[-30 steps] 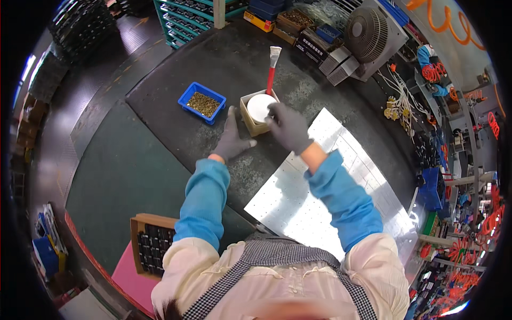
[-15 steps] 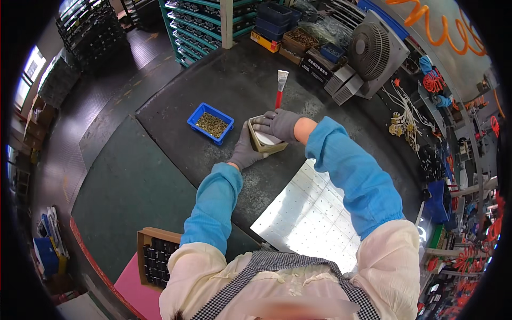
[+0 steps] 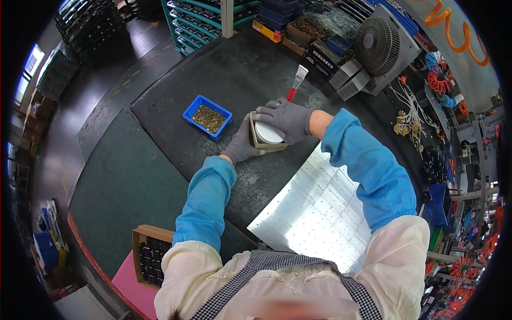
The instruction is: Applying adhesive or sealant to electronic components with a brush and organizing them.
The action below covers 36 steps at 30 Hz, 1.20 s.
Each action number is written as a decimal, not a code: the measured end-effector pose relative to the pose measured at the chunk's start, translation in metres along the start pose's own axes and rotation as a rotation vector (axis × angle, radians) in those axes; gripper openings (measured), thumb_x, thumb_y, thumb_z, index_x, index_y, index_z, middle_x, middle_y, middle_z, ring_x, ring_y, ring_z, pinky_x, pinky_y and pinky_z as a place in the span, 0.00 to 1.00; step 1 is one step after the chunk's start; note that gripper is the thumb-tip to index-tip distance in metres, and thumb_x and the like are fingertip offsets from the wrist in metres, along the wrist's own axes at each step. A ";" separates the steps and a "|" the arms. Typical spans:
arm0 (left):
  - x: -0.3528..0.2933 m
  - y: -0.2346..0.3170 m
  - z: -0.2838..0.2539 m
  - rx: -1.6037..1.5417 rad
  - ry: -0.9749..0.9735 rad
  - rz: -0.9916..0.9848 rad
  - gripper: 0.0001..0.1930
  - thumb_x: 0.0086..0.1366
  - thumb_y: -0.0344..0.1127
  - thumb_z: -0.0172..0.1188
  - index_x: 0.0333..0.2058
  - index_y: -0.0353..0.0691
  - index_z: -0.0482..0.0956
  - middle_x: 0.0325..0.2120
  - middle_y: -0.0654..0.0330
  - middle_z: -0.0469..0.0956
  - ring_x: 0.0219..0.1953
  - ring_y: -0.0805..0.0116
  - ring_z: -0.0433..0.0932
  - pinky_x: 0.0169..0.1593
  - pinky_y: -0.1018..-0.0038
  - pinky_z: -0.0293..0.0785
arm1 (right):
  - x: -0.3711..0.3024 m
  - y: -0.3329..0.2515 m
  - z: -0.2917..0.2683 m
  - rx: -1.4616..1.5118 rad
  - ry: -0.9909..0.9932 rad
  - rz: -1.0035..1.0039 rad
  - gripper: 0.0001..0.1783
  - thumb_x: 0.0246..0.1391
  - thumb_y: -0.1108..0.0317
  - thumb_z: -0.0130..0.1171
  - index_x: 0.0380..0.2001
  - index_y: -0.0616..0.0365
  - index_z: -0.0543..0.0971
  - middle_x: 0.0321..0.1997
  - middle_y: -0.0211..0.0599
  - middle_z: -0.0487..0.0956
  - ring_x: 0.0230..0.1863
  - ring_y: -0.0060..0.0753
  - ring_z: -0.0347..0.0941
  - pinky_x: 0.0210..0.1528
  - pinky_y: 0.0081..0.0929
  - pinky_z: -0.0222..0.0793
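Head view: dark table (image 3: 165, 101), both gloved hands at one small square box (image 3: 269, 146)
Square box: on the table, mid-view, right of and apart from the blue tray (image 3: 201, 128) with its small brass-coloured pieces (image 3: 208, 118)
White round piece (image 3: 270, 133): inside the box; more of its top bared than half a second ago, when the right fingers covered most of it
Left hand (image 3: 242, 143): grasping the box by its left side, thumb along the near side; a second ago it stood spread beside it
Right hand (image 3: 290, 120): laid over the box's far right, fingers bent across the rim; whether it grips anything, cannot tell
Brush (image 3: 297, 82): red handle, pale end up, now leaning right, earlier nearer upright; lower end hidden behind the right hand
Reading: left hand probably steadying, leaving the right free to work inside the box
Metal sheet (image 3: 314, 210): bright, dotted, nearer the body, neither hand on it
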State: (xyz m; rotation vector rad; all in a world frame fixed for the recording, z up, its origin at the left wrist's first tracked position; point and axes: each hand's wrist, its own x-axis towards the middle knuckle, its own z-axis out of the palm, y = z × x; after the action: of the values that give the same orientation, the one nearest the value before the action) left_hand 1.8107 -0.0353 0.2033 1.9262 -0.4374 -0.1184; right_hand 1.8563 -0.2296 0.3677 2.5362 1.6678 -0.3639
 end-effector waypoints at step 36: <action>-0.004 0.059 0.034 0.062 0.034 0.171 0.59 0.36 0.34 0.80 0.64 0.39 0.48 0.58 0.52 0.62 0.63 0.58 0.62 0.65 0.65 0.62 | -0.167 -0.062 -0.031 0.943 0.584 0.332 0.60 0.29 0.55 0.70 0.67 0.57 0.53 0.63 0.50 0.63 0.66 0.51 0.58 0.66 0.45 0.56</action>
State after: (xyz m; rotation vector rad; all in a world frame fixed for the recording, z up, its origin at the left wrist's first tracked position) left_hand 1.7825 -0.0831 0.2428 1.9389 -0.5864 0.0398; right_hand 1.7417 -0.3479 0.4423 3.8603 1.3235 -0.4977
